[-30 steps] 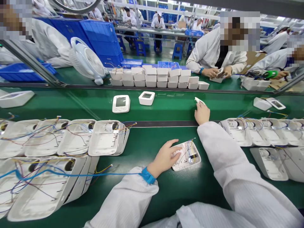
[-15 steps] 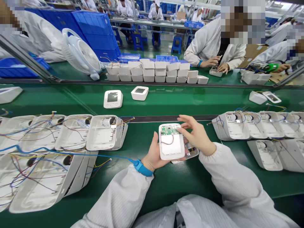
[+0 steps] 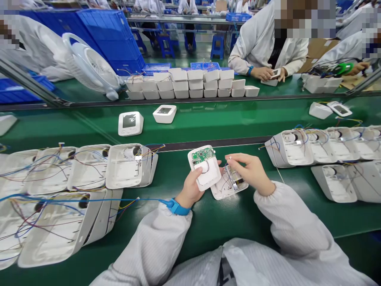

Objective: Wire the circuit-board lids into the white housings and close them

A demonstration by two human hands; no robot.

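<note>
My left hand (image 3: pixel 190 186) grips a white device half (image 3: pixel 205 169) with a green circuit board (image 3: pixel 203 155) at its top, held tilted above the green table. My right hand (image 3: pixel 251 171) pinches thin wires (image 3: pixel 228 167) that rise from a second white shell (image 3: pixel 226 186), which lies open on the table just under both hands. A blue wrist strap (image 3: pixel 176 206) with a blue cord circles my left wrist.
Rows of open white shells with loose wires (image 3: pixel 68 174) lie at left, and more shells (image 3: pixel 321 149) at right. Two finished units (image 3: pixel 130 123) sit on the conveyor belt (image 3: pixel 226 119). Stacked white cases (image 3: pixel 190 85), a fan (image 3: pixel 89 67) and co-workers (image 3: pixel 268 39) are beyond.
The circuit-board half has tilted and shifted left in my left hand. My right hand has left its edge and dropped to the wires of the shell on the table.
</note>
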